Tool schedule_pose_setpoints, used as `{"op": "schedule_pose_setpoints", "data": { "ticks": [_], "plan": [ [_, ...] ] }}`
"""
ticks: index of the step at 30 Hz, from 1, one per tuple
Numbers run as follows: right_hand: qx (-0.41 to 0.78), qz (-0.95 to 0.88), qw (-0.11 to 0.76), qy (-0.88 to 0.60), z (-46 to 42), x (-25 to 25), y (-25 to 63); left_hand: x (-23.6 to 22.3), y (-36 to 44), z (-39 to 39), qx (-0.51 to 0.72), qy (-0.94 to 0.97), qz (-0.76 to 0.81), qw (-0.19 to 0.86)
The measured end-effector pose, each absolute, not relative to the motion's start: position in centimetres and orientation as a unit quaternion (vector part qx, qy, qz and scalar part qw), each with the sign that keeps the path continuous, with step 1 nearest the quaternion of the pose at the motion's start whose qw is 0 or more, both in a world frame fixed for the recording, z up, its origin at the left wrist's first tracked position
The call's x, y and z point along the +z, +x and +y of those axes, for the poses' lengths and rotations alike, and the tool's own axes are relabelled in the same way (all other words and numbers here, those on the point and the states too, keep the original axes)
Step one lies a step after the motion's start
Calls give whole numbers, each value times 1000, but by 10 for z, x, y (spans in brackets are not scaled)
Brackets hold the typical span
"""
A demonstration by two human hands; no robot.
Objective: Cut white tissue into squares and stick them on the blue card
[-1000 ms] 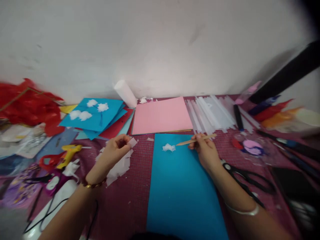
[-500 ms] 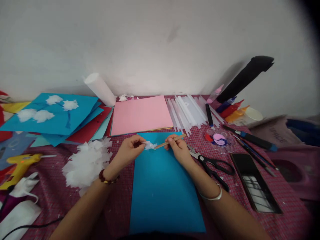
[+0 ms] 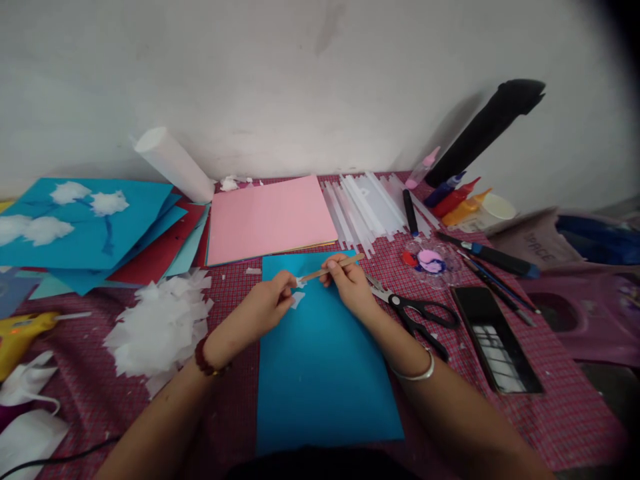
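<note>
My left hand [image 3: 274,297] is pinched closed on white tissue paper at the upper left of a blue sheet [image 3: 325,373]. Its fingertips touch a small white tissue cluster [image 3: 301,282], which they partly hide. A pale square scrap [image 3: 297,300] shows just below it, close to my thumb; whether it is held or lying loose is unclear. Between thumb and fingers my right hand [image 3: 349,285] grips a thin wooden stick [image 3: 316,274], its tip pointing left at the cluster. Beside my left forearm lies a heap of white tissue squares [image 3: 160,327].
Scissors [image 3: 420,313], a phone [image 3: 495,340] and a paint palette [image 3: 427,261] lie to the right. Pink paper [image 3: 270,220] and clear sticks [image 3: 367,207] are behind. Blue sheets with white tufts [image 3: 135,213] and a yellow glue gun [image 3: 23,333] sit left.
My left hand has brought a tissue square from the left to the cluster on the blue sheet. The stick's tip has come against the cluster, and my view has swung right.
</note>
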State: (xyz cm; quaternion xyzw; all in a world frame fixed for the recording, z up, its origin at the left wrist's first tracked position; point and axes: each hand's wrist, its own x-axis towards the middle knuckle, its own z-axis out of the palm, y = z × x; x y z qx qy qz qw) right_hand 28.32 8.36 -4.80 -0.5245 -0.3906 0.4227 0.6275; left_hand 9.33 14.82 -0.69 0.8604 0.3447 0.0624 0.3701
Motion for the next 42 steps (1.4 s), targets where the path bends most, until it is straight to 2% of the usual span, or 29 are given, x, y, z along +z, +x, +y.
{"op": "schedule_pose_setpoints", "data": {
  "ticks": [7, 12, 15, 20, 22, 31, 42],
  "plan": [
    [392, -368, 675, -506, 77, -41, 282, -17, 100, 160, 64, 892, 354, 274],
    [388, -422, 637, -515, 71, -39, 276, -22, 100, 161, 76, 890, 352, 279],
    [373, -441, 628, -521, 70, -39, 275, -13, 98, 161, 79, 872, 353, 330],
    [379, -404, 656, -512, 72, -36, 275, 17, 83, 171, 71, 796, 321, 508],
    [385, -389, 661, -513, 74, -36, 275, 22, 81, 174, 70, 789, 308, 527],
    [381, -369, 655, -539, 74, -37, 277, -13, 106, 179, 127, 876, 312, 345],
    [299, -508, 594, -547, 64, -35, 271, -20, 109, 176, 149, 886, 305, 316]
  ]
}}
